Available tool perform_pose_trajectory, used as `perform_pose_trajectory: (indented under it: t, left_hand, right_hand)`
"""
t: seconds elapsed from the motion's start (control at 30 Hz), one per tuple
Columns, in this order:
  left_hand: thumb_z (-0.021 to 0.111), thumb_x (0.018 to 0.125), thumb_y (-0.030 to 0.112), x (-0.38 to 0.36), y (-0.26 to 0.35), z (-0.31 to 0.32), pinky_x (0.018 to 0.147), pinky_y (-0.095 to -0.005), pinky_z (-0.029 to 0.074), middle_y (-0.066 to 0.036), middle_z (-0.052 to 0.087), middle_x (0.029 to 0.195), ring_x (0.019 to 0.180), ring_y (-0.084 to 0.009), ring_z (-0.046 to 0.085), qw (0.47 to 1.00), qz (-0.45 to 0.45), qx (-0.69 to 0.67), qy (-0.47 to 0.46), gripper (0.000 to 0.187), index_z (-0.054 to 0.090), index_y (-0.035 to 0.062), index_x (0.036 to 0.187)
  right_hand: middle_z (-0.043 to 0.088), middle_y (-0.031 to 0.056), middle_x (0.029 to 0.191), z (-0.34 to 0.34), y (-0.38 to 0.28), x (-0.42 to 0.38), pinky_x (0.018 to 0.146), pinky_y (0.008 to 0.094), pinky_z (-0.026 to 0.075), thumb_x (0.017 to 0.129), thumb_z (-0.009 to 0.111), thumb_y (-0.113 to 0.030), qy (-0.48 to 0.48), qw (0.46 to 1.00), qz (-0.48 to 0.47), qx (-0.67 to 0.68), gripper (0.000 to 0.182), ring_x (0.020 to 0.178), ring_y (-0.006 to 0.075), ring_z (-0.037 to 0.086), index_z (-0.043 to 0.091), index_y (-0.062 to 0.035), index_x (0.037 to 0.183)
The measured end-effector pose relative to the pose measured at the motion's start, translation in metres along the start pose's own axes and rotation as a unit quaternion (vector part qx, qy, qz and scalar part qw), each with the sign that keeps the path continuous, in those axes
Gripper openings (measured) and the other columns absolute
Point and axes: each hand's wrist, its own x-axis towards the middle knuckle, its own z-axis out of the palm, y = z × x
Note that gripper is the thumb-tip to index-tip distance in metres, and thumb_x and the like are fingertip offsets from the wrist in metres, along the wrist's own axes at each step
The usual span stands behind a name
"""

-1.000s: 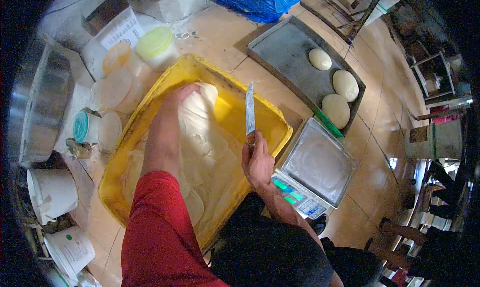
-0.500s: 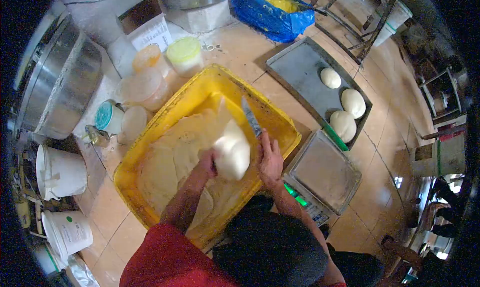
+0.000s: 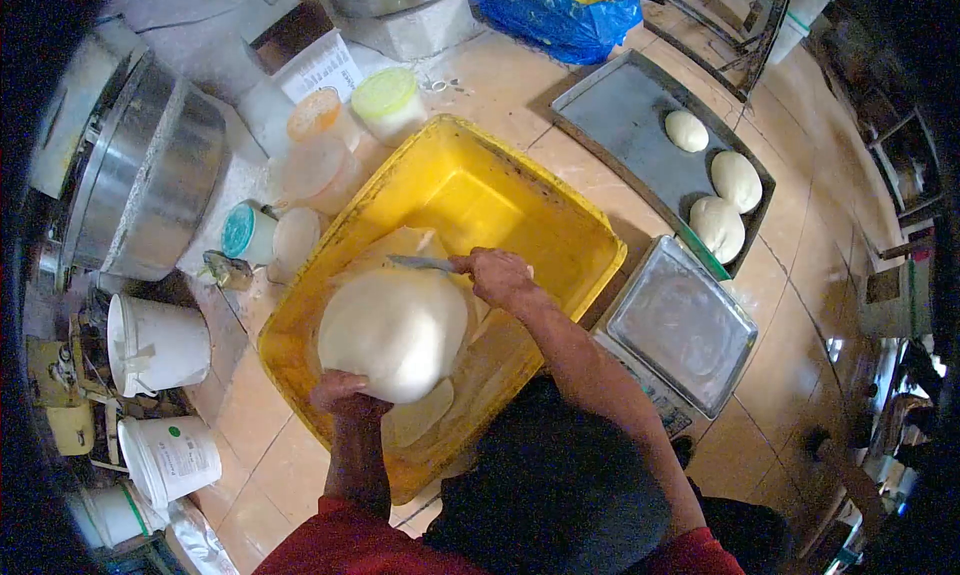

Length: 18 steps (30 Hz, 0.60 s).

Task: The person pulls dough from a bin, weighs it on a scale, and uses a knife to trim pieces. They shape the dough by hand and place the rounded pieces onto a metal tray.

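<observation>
A large, smooth piece of dough bulges up inside the yellow tub. My left hand grips its near edge, fingers closed on the dough. In my right hand is a knife, its blade pointing left at the dough's far edge. More flattened dough spreads over the tub's floor under and beside the big piece, partly hidden by it.
Right of the tub stands a scale with a metal pan. Beyond it a dark baking tray carries three dough balls. Lidded containers line the far left side, with white buckets nearer. A blue bag lies at the back.
The dough in my left hand has moved down and left, now spread wide in the tub. My right hand has brought the knife left to the dough's edge.
</observation>
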Motion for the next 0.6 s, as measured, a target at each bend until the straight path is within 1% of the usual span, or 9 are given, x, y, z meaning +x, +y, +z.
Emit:
perform_pose_trajectory:
  t: [0.07,0.1,0.17,0.23,0.3,0.37,0.5,0.57,0.6]
  left_hand:
    - [0.049,0.073,0.037,0.002,0.005,0.0,0.087,-0.0548,0.045,-0.015,0.05,0.12,0.108,-0.0355,0.05,0.999,0.029,0.007,0.018,0.058,0.046,0.0033,0.121]
    - [0.049,0.074,0.037,0.003,0.006,-0.001,0.086,-0.0544,0.045,-0.016,0.05,0.12,0.107,-0.0354,0.05,0.999,0.045,0.004,0.022,0.057,0.046,0.0031,0.12]
    - [0.049,0.074,0.036,0.001,0.011,0.006,0.085,-0.0537,0.045,-0.016,0.051,0.119,0.106,-0.0352,0.051,0.998,0.061,-0.001,0.008,0.056,0.048,0.0027,0.119]
    - [0.049,0.075,0.036,-0.003,0.01,0.019,0.085,-0.053,0.046,-0.017,0.052,0.118,0.105,-0.035,0.052,0.998,0.065,-0.011,-0.02,0.054,0.049,0.0024,0.117]
    - [0.049,0.076,0.036,-0.005,0.013,0.043,0.084,-0.0523,0.046,-0.018,0.052,0.117,0.103,-0.0348,0.053,0.995,0.069,-0.022,-0.068,0.052,0.05,0.002,0.116]
    - [0.049,0.077,0.036,-0.003,0.023,0.073,0.083,-0.0516,0.047,-0.018,0.053,0.116,0.102,-0.0347,0.054,0.988,0.081,-0.039,-0.127,0.051,0.051,0.0016,0.114]
    - [0.049,0.078,0.035,-0.002,0.067,0.144,0.081,-0.0502,0.048,-0.019,0.054,0.115,0.1,-0.0343,0.056,0.953,0.101,-0.075,-0.275,0.048,0.053,0.0009,0.111]
    - [0.049,0.079,0.035,-0.004,0.092,0.176,0.08,-0.0495,0.048,-0.02,0.055,0.114,0.098,-0.0341,0.057,0.929,0.101,-0.086,-0.345,0.047,0.054,0.0005,0.11]
    - [0.049,0.079,0.037,-0.004,0.1,0.191,0.08,-0.049,0.048,-0.02,0.055,0.114,0.098,-0.0336,0.057,0.918,0.108,-0.09,-0.372,0.048,0.054,0.0008,0.11]
  right_hand:
    - [0.063,0.0098,0.095,-0.007,0.012,-0.017,0.08,0.0416,0.049,0.077,0.049,-0.008,0.006,0.994,-0.075,0.082,0.043,0.096,0.029,0.06,0.058,-0.024,0.115]
    - [0.063,0.0098,0.095,-0.026,0.014,-0.03,0.08,0.0416,0.049,0.077,0.049,-0.008,0.005,0.994,-0.075,0.085,0.043,0.096,0.029,0.06,0.058,-0.024,0.115]
    - [0.065,0.0157,0.095,-0.073,0.016,-0.053,0.081,0.0444,0.049,0.081,0.047,-0.021,-0.076,0.99,-0.102,0.064,0.03,0.09,0.0336,0.063,0.065,-0.0179,0.106]
    - [0.065,0.0135,0.097,-0.042,0.013,-0.042,0.079,0.0423,0.049,0.079,0.048,-0.015,-0.055,0.99,-0.106,0.077,0.034,0.091,0.0319,0.062,0.063,-0.0183,0.109]
    - [0.064,0.0113,0.098,-0.034,-0.004,-0.036,0.078,0.0402,0.048,0.076,0.049,-0.009,-0.028,0.99,-0.112,0.083,0.039,0.092,0.0303,0.061,0.061,-0.0186,0.112]
    - [0.064,0.011,0.098,-0.04,-0.021,-0.035,0.078,0.04,0.048,0.077,0.048,-0.01,-0.085,0.986,-0.101,0.106,0.037,0.093,0.0308,0.06,0.061,-0.018,0.112]
    - [0.064,0.011,0.097,-0.048,0.008,-0.061,0.079,0.0401,0.047,0.078,0.049,-0.011,-0.111,0.966,-0.14,0.189,0.036,0.093,0.0296,0.06,0.061,-0.0173,0.112]
    - [0.064,0.0104,0.107,-0.057,0.011,-0.074,0.085,0.0411,0.047,0.079,0.054,-0.023,-0.16,0.963,-0.145,0.162,0.035,0.099,0.0279,0.061,0.062,-0.0182,0.112]
    - [0.064,0.0104,0.107,-0.054,0.011,-0.079,0.085,0.0411,0.047,0.079,0.054,-0.023,-0.158,0.963,-0.143,0.162,0.035,0.099,0.0279,0.061,0.062,-0.0182,0.112]
